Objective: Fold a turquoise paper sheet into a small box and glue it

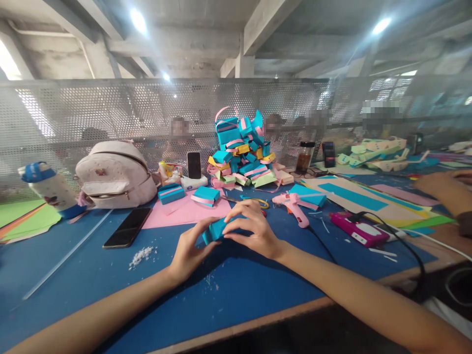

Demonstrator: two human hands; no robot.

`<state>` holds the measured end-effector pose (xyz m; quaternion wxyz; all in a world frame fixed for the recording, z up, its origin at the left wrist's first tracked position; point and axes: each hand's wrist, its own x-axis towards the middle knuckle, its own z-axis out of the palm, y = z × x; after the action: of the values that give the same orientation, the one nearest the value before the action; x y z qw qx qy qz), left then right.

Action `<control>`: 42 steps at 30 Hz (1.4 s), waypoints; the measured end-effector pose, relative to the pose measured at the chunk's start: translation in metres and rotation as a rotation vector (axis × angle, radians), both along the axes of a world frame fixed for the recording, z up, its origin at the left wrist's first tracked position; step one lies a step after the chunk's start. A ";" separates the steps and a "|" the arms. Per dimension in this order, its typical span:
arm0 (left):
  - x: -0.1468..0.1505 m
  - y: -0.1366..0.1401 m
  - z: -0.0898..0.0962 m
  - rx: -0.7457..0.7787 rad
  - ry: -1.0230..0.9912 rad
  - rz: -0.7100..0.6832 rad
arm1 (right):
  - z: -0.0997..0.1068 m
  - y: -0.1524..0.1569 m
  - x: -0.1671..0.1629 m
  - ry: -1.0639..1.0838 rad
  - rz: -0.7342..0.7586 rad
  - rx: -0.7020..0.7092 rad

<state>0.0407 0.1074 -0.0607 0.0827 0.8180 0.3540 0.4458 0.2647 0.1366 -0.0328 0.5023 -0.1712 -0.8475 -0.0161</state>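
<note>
Between my two hands is a small blue paper box (214, 231), held just above the blue table. My left hand (190, 248) grips its left end, thumb below and fingers behind. From the right, my right hand (254, 228) closes its fingertips on the box's other end and covers much of it. Just beyond lies a pink paper sheet (177, 211), bearing a blue box with a pink band (205, 195) and another banded blue box (171, 194). A pink glue gun (295, 206) rests right of my right hand.
A tall pile of paper boxes (243, 152) stands at the back. Left are a phone (127, 227), a backpack (116, 174), a bottle (55, 189) and white scraps (142, 256). Right are a magenta power strip (359, 230) with cables, stacked paper sheets (368, 196) and another person's arm (448, 189).
</note>
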 end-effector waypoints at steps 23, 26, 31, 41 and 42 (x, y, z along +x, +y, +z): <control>0.002 -0.001 0.003 -0.053 -0.081 0.002 | 0.004 0.002 0.001 0.164 0.022 -0.013; 0.002 0.001 0.002 -0.070 -0.105 0.009 | 0.003 0.005 0.001 0.191 0.028 -0.050; 0.002 0.004 0.002 -0.086 -0.162 0.046 | 0.003 0.012 0.002 0.278 0.007 -0.127; 0.002 0.006 0.002 -0.107 -0.190 0.072 | 0.002 0.014 0.000 0.256 0.008 -0.154; 0.002 0.006 0.002 -0.105 -0.191 0.071 | 0.001 0.013 0.000 0.242 0.010 -0.153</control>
<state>0.0423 0.1137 -0.0590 0.1431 0.7532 0.3962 0.5052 0.2649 0.1496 -0.0315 0.5863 -0.2053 -0.7803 0.0718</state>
